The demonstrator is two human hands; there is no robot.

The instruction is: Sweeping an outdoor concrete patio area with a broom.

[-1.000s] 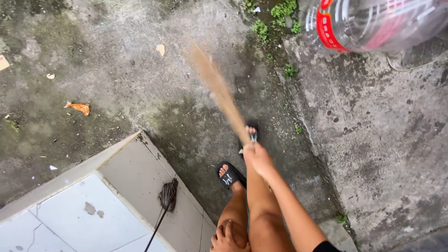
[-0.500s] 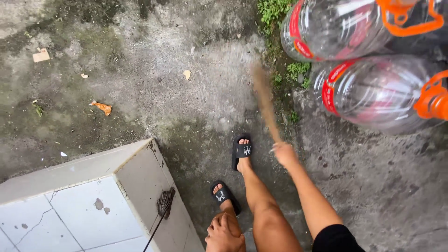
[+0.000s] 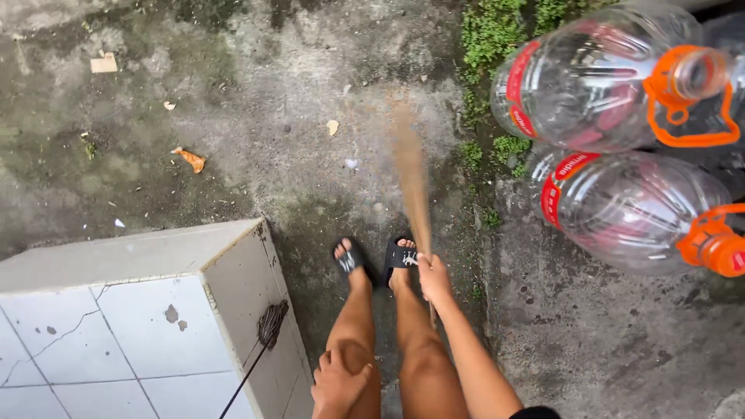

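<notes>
Cracked concrete ground (image 3: 233,101) w/ moss; white tiled ledge (image 3: 116,334) at lower left. Two clear plastic jugs (image 3: 613,140), orange caps, at right. Right hand (image 3: 434,278) closed round a tan stick broom (image 3: 410,178), bristles motion-blurred, hard to make out. Left hand (image 3: 338,384) rests on knee, holding nothing, partly cut off.

Stained grey concrete ground (image 3: 256,93) fills the frame. On it lie an orange dry leaf (image 3: 191,160) at upper left, green moss (image 3: 490,31) at top, two clear plastic bottles (image 3: 597,85) at right.
</notes>
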